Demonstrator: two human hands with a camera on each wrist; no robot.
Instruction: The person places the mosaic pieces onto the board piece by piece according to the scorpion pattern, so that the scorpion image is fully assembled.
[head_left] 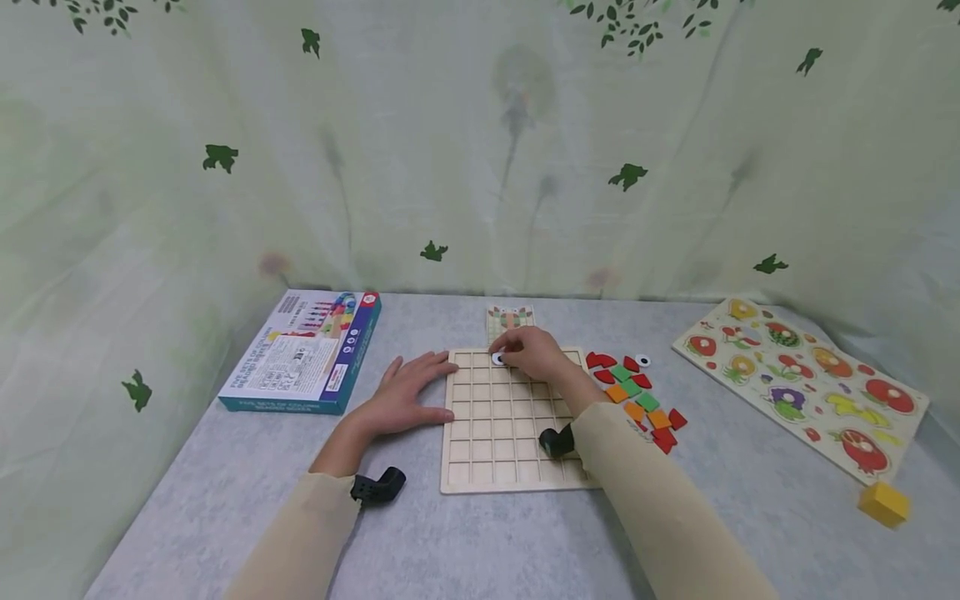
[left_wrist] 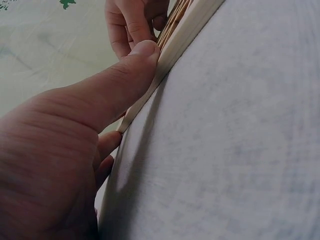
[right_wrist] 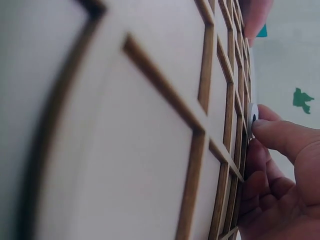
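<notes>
A wooden grid board (head_left: 491, 433) with square cells lies on the table in the head view. My right hand (head_left: 534, 353) is over its far edge and pinches a round white eye piece (head_left: 497, 359) with a black pupil between thumb and fingers. The right wrist view shows this eye piece (right_wrist: 253, 120) at the grid, under the thumb. My left hand (head_left: 405, 395) rests at the board's left edge with its fingers stretched out; in the left wrist view its thumb (left_wrist: 142, 52) touches the board's side. Just beyond the board lies a pattern card (head_left: 510, 318), partly behind the right hand.
Right of the board lie several red, green and orange pieces (head_left: 647, 401) and another eye piece (head_left: 642, 361). A fruit puzzle board (head_left: 806, 375) lies farther right, with a yellow block (head_left: 884, 504) at its near corner. A flat box (head_left: 303, 350) sits at the left.
</notes>
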